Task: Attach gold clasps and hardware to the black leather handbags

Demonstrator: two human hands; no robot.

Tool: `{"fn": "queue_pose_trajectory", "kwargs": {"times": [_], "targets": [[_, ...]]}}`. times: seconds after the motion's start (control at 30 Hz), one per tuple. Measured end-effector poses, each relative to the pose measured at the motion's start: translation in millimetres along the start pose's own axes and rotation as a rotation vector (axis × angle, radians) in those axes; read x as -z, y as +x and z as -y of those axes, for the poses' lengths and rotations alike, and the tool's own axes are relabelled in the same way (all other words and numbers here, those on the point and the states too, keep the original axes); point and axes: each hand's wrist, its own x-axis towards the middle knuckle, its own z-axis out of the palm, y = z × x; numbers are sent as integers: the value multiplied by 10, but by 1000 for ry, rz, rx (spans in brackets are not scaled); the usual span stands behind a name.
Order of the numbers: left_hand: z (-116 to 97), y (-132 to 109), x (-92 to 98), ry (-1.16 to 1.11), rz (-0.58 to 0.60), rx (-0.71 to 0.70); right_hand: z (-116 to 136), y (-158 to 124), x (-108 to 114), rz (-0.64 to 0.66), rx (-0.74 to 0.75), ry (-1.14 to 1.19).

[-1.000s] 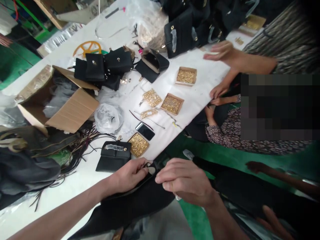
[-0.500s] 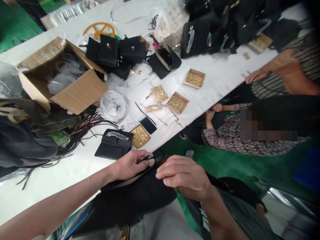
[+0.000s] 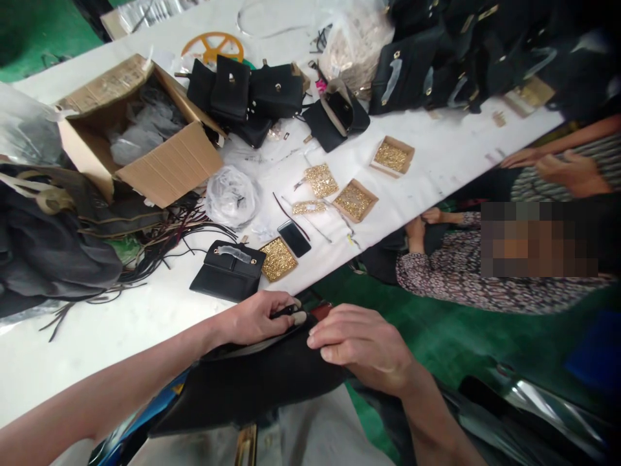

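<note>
A black handbag (image 3: pixel 257 389) lies across my lap, its flap spread toward me and a gold clasp piece at the near end. My left hand (image 3: pixel 259 318) is closed on the bag's far edge, thumb and finger pinching a small dark part there; pale covers sit on those fingertips. My right hand (image 3: pixel 363 343) grips the bag's right side with bent fingers, and what lies under them is hidden. Just beyond, on the table, sits a finished-looking black bag (image 3: pixel 228 270) with a plastic-wrapped handle, beside a tray of gold fittings (image 3: pixel 278 260).
A phone (image 3: pixel 294 238) and several boxes of gold pieces (image 3: pixel 355 200) lie on the white table (image 3: pixel 43 375). An open carton (image 3: pixel 169 171), a plastic bag roll (image 3: pixel 231 197), dark straps (image 3: pixel 160 239) and black bags (image 3: pixel 279 90) stand farther off. A co-worker (image 3: pixel 436 268) sits at right.
The view has shifted, so the table things appear slightly farther right. Both hands keep their hold on the handbag. At far right, another person's hands have changed position.
</note>
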Motion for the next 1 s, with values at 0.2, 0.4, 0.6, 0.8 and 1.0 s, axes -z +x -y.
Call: {"fn": "queue_pose_trajectory", "kwargs": {"times": [0.2,0.4,0.6,0.8,1.0], "targets": [[13,6,-3,-31,-2,9,50,29,23,76,-6,-32],[79,39,-58,-90,-7,14,225,-8,74,221,-94,-142],[49,74,52,-91,11,47,346,27,-31,385,-53,-510],[0,144,232,54,38,47,225,14,-224,464,36,-724],[64,55,9,214,26,130,398,-76,-353,233,-297,-244]]}}
